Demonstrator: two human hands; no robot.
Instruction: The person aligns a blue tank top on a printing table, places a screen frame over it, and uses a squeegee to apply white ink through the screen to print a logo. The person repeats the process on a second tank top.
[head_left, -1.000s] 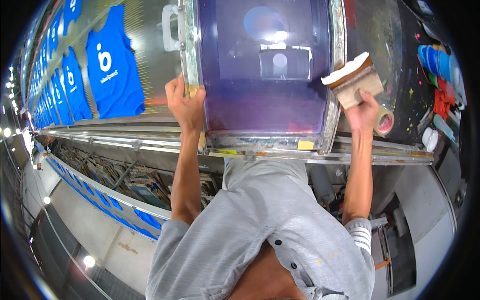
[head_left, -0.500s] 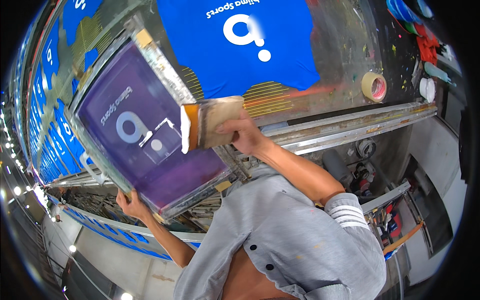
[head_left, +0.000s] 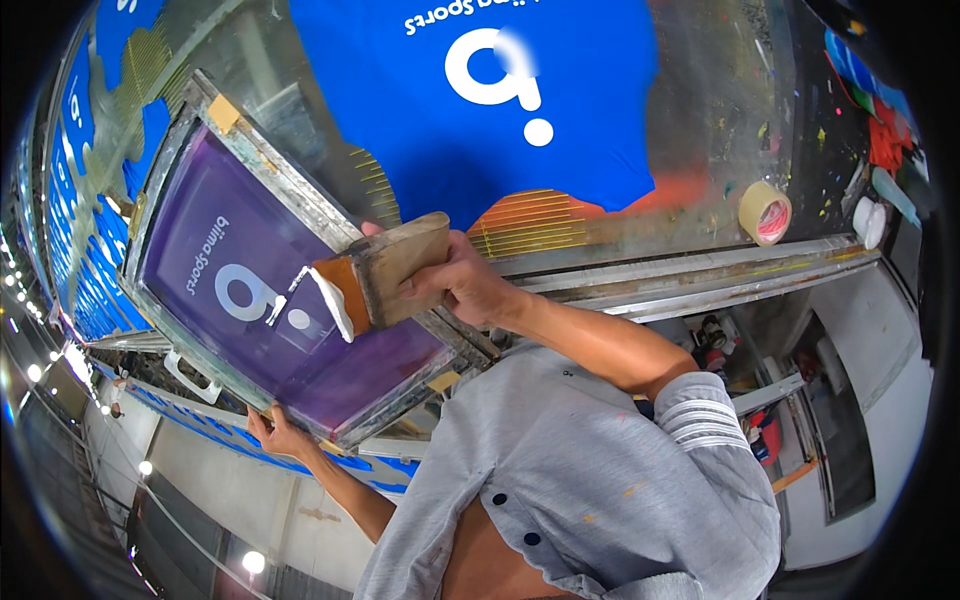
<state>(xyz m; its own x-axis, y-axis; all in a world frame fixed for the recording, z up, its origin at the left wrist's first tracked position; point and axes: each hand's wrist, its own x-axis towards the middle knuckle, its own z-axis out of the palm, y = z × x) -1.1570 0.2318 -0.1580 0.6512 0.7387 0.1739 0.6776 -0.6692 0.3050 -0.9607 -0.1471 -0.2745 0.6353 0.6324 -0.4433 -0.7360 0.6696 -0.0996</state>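
Note:
My left hand (head_left: 282, 436) is closed on the lower left edge of a screen-printing frame (head_left: 225, 265), which has purple mesh and a pale design in it. The frame is tilted, left of a blue fabric piece (head_left: 400, 110) printed with a white design. My right hand (head_left: 462, 288) grips the wooden handle of a squeegee (head_left: 385, 268), fingers wrapped around it. White ink coats the edge of its orange blade, which is over the right part of the mesh. Whether the blade touches the mesh, I cannot tell.
A roll of tan tape (head_left: 765, 212) lies on the stained table at right, with a white round lid-like item (head_left: 868, 222) beyond it. A metal rail (head_left: 700, 280) runs along the table's near edge. More blue printed pieces (head_left: 90, 260) stretch away on the left.
My right hand has moved the squeegee left and slightly down, away from the blue fabric. The screen frame and my left hand have shifted a little; the whole view has shifted too.

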